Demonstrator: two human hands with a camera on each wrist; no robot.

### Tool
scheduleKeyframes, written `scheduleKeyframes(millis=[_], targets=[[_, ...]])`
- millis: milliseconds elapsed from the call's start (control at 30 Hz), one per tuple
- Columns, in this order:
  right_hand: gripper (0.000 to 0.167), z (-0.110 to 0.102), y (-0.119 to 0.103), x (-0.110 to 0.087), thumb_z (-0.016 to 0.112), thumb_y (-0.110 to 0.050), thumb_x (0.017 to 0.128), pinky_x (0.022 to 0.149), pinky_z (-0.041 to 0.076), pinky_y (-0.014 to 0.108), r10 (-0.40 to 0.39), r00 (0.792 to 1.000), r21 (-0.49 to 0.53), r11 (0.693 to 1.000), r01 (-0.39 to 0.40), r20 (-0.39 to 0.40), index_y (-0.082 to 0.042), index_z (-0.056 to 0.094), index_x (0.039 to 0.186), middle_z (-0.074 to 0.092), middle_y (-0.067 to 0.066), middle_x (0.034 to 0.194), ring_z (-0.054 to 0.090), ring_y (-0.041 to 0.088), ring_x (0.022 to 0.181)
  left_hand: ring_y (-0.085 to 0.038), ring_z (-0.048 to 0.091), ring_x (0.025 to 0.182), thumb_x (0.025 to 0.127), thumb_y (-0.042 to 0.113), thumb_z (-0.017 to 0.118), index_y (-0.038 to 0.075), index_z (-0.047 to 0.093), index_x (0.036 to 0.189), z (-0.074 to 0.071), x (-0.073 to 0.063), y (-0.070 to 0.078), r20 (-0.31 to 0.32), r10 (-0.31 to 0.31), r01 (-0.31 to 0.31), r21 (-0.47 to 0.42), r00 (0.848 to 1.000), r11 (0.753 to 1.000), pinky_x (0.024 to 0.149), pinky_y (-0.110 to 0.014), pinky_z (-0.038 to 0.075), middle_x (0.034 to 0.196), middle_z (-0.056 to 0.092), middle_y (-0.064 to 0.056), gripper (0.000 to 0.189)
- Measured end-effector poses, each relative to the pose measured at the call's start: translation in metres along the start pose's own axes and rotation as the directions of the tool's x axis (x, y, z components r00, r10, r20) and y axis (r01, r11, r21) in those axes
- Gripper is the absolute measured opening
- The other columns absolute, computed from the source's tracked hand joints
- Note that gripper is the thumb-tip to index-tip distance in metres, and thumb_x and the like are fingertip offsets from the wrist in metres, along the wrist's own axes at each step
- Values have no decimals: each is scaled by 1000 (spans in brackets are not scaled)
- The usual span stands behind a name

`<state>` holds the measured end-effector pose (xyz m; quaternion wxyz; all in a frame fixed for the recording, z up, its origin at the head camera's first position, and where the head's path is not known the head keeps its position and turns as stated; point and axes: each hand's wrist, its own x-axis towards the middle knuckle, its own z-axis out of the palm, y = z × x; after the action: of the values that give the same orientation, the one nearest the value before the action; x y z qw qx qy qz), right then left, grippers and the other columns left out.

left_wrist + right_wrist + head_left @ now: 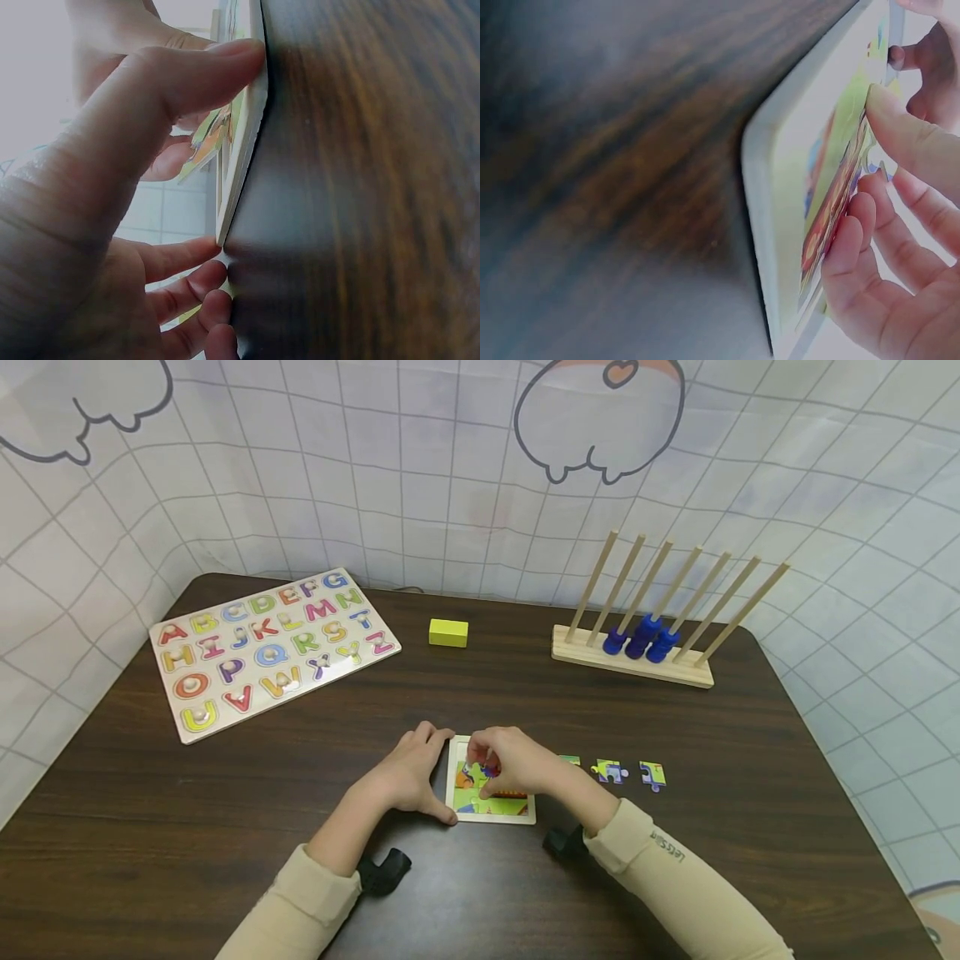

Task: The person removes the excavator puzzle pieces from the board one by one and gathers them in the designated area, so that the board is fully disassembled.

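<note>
Left hand (pixel 412 772) spread, thumb and forefinger touching left corners of puzzle tray (pixel 495 819), right hand (pixel 513 760) pinching tilted piece (pixel 201 150) over it, loose pieces (pixel 611 771) alongside on surface (pixel 480 893)

The head view is bright, with a pale sheen on the desk (pixel 480 885), whose grain blurs in both hazy, partly washed-out wrist views.
</note>
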<state>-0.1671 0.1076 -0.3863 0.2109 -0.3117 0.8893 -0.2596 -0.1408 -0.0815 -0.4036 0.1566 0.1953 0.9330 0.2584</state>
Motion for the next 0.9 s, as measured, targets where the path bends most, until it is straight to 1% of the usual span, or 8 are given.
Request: scheduleKeyframes(millis=[200,467,767,900], targets=[[35,0,1,0,82,-10,66,65,45,24,-16,1000,-6,1000,16,3,-10,57,90,55,1,80,50,14,72,-26,39,105,51,41,88,5,36,136,0,0,0,1,7,-7,8,1000,1000,88,-38,39,118,39,-8,106],[34,-1,3,-1,80,-9,69,63,44,24,-23,1000,7,1000,23,11,-11,57,94,55,1,78,51,14,71,-27,40,104,50,39,88,5,37,135,-1,1,1,3,7,-7,0,1000,1000,88,-39,39,117,39,-8,105],[32,-1,4,1,80,-12,69,62,44,24,-33,999,29,999,33,1,-10,58,91,55,3,76,52,16,69,-26,39,104,51,40,88,5,36,136,-1,0,1,12,4,-4,2,1000,1000,88,-38,39,118,39,-8,105],[31,0,4,2,80,-12,69,61,44,23,-24,1000,27,999,24,-6,-10,58,90,55,2,75,52,15,69,-26,39,104,51,40,88,5,36,136,-1,1,1,11,3,-3,-1,1000,1000,88,-38,39,117,39,-8,105]])
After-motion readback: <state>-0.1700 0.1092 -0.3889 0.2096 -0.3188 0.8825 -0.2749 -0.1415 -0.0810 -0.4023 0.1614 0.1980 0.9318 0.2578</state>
